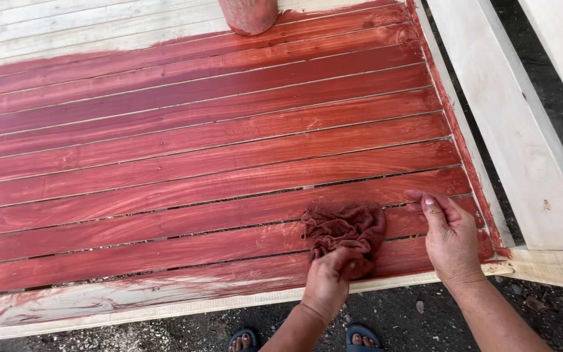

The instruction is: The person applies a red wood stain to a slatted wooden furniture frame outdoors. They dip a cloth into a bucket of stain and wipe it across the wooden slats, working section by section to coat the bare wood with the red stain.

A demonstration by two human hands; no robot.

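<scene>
Under the hands: a slatted wooden panel (197, 143), most of its boards stained deep red, lying flat with narrow gaps between the slats.
Left hand: the left hand (329, 280) is closed over the near edge of a stain-soaked rag (345, 229), fingers curled down and gripping the cloth against the slats.
Rag: reddish-brown, crumpled and bunched, spreading out ahead of the gripping fingers across two slats near the panel's front edge.
Right hand: the right hand (449, 233) lies just to the right of the rag, palm down on the stained slats, fingers loosely spread and holding nothing; its fingertips carry red stain.
Gap between hands: small; the right hand's thumb side is near the rag but not touching it.
Front of the grip, toward the person: the nearest slat (99, 296) is only patchily covered, pale wood showing through, and a bare rail (164, 313) edges the panel.
Far beyond the grip: a red-smeared can (249, 14) stands on the panel where the stained boards give way to unstained pale ones.
Right of the right hand: bare pale planks (522, 143) run alongside the panel's red-edged side.
Below the wrists: two feet in dark sandals (304, 340) on gritty ground (425, 319).
</scene>
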